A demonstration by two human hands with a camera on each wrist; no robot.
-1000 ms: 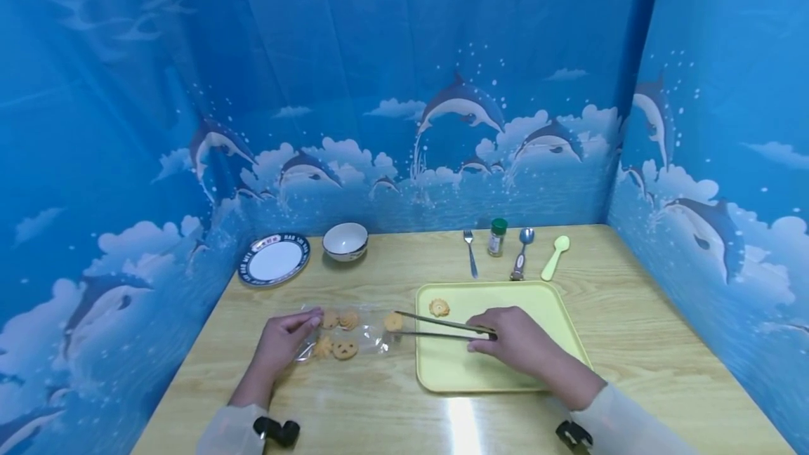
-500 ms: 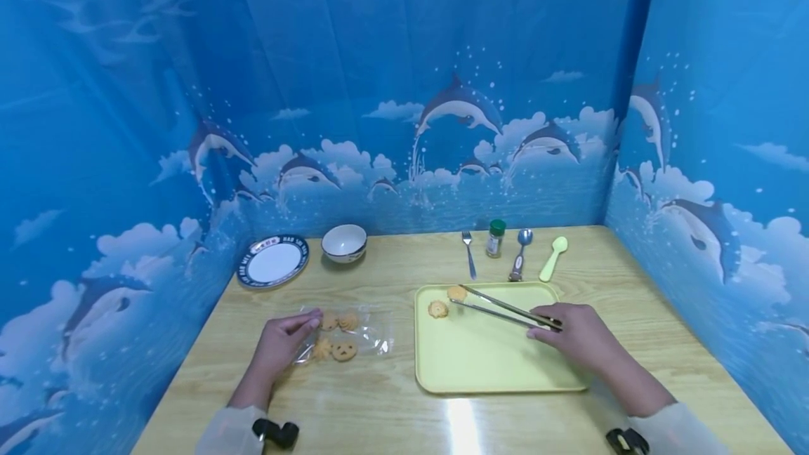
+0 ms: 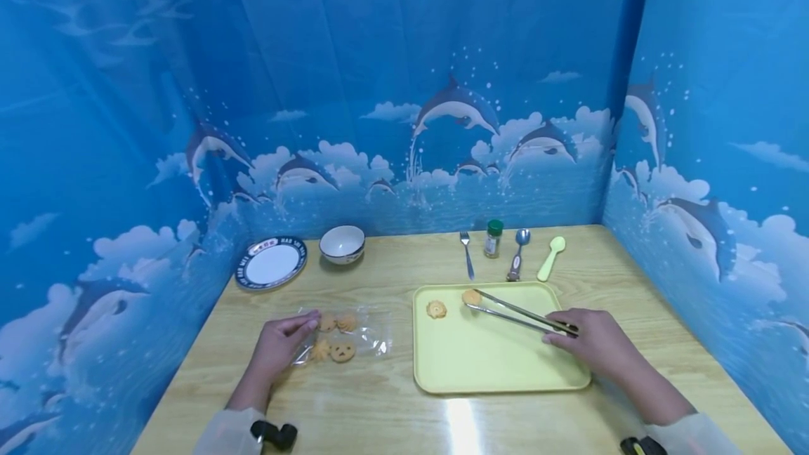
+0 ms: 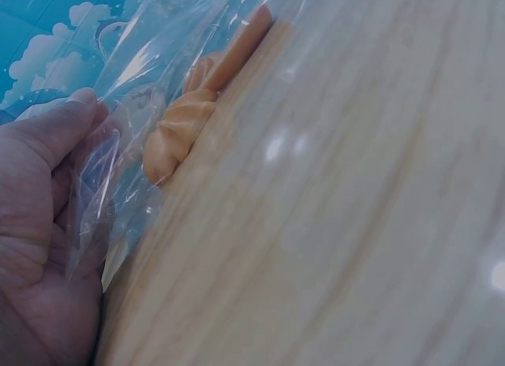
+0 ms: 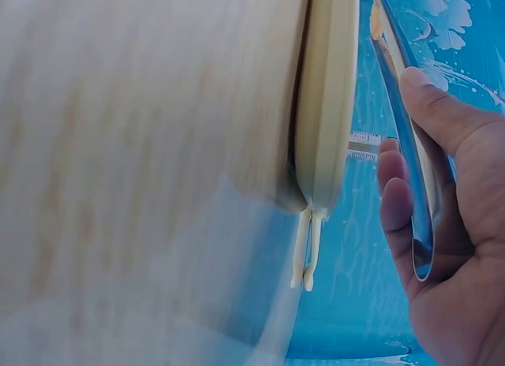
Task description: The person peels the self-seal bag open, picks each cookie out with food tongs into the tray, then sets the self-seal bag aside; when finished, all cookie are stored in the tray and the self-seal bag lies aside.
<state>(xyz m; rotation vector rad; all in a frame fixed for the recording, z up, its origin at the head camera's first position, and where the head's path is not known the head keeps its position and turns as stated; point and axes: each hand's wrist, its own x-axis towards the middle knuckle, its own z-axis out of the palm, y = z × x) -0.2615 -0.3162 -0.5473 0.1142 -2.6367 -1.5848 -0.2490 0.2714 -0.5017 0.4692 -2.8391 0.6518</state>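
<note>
My right hand (image 3: 594, 343) grips metal tongs (image 3: 518, 311) over the yellow tray (image 3: 493, 364). Between the tongs' tips is a round cookie (image 3: 471, 297), near the tray's back edge. A flower-shaped cookie (image 3: 436, 310) lies on the tray to its left. In the right wrist view, thumb and fingers wrap the tongs (image 5: 426, 169), with the cookie at their far end. My left hand (image 3: 281, 346) pinches the edge of a clear plastic bag (image 3: 376, 332) on the table. Several cookies are inside it, one with a face (image 3: 342, 352); the left wrist view shows a ridged cookie (image 4: 181, 133) through the film.
Along the back stand a blue-rimmed plate (image 3: 272, 264), a white bowl (image 3: 343, 244), a fork (image 3: 467, 255), a green-capped jar (image 3: 494, 239), a metal spoon (image 3: 518, 255) and a pale green spoon (image 3: 552, 258). A dolphin-print curtain (image 3: 379, 90) encloses the table.
The right hand has moved right with the tongs, carrying the round cookie from the bag's right end to over the tray. The left hand has stayed at the bag.
</note>
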